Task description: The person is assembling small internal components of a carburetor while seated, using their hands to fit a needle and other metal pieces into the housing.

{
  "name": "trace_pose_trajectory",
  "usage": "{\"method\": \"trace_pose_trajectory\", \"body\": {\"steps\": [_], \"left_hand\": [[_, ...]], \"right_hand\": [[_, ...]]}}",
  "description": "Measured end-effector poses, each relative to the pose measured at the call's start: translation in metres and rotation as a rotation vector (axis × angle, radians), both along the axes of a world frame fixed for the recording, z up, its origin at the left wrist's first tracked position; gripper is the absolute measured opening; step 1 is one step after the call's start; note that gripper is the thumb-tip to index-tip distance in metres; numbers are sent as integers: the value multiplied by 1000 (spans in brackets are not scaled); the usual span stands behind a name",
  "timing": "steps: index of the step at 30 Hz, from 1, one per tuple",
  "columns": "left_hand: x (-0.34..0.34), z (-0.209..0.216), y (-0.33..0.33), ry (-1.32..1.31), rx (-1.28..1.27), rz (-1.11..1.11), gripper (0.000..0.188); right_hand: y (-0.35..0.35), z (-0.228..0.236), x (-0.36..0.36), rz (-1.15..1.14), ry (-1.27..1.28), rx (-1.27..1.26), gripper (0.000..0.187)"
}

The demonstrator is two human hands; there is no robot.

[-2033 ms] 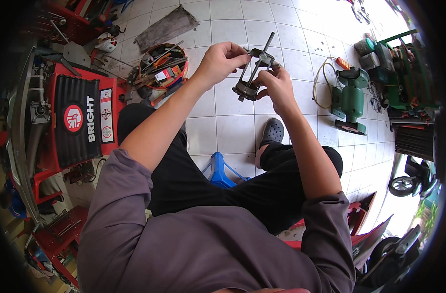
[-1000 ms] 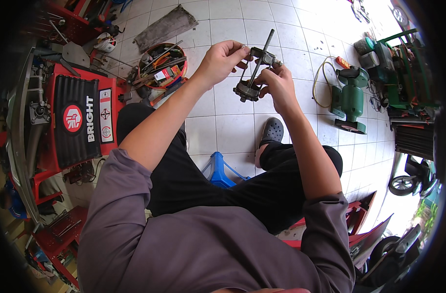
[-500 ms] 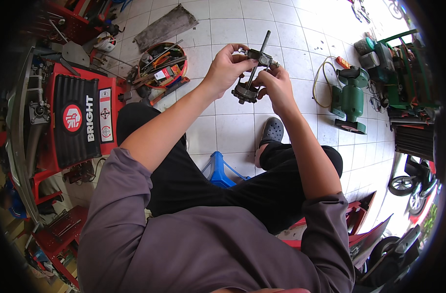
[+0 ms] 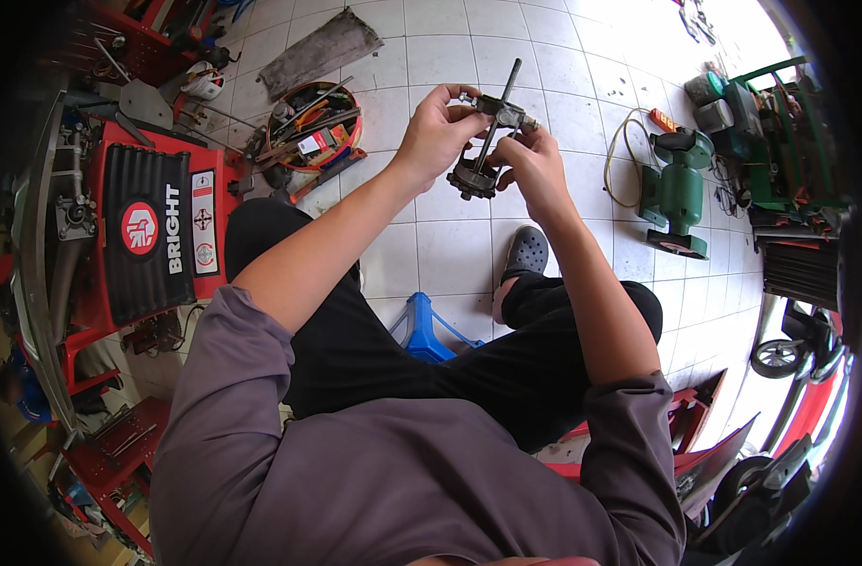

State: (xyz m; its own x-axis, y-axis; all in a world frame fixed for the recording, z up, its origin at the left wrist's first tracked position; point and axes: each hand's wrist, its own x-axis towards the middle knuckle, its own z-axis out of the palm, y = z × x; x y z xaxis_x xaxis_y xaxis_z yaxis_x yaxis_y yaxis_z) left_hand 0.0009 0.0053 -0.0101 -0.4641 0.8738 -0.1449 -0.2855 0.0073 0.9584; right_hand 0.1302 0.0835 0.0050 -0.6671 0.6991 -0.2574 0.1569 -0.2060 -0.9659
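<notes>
A dark metal bearing puller point(image 4: 472, 179) is held up over the tiled floor, beyond my knees. Its long centre rod point(image 4: 512, 83) leans slightly to the right, passing through a crossbar at the top and down toward a round clamp at the bottom. My left hand point(image 4: 440, 134) grips the left end of the crossbar with thumb and fingers. On the other side, my right hand point(image 4: 535, 172) has its fingers bent and pinched at the puller's right side, below the crossbar; the exact contact is partly hidden by the fingers.
A round basin of tools point(image 4: 341, 151) sits on the floor at left, near a grey cloth point(image 4: 319, 52). The red tyre machine point(image 4: 225, 226) stands close left. At right are a green bench grinder point(image 4: 684, 184) and a cable point(image 4: 608, 160). A blue stool point(image 4: 421, 330) shows between my legs.
The puller's rod has tipped very slightly left; both hands keep their places. At the far right, the view past the parked motorcycle has changed, with a red shape now showing there.
</notes>
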Motion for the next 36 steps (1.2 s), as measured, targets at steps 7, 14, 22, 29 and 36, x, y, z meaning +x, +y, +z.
{"method": "trace_pose_trajectory", "body": {"steps": [7, 14, 22, 29, 36], "left_hand": [[-13, 9, -1, 107, 7, -75, 19], [-18, 6, 1, 268, -63, -1, 20], [-19, 6, 2, 310, 28, 30, 16], [-15, 3, -1, 342, 3, 0, 17], [-14, 1, -1, 319, 44, 35, 15]], "right_hand": [[4, 1, 2, -42, -30, 10, 31], [5, 0, 2, -18, -23, 23, 43], [4, -1, 1, -33, -37, 35, 41], [7, -7, 1, -46, -73, -16, 37], [11, 0, 2, 4, -101, 31, 42]]}}
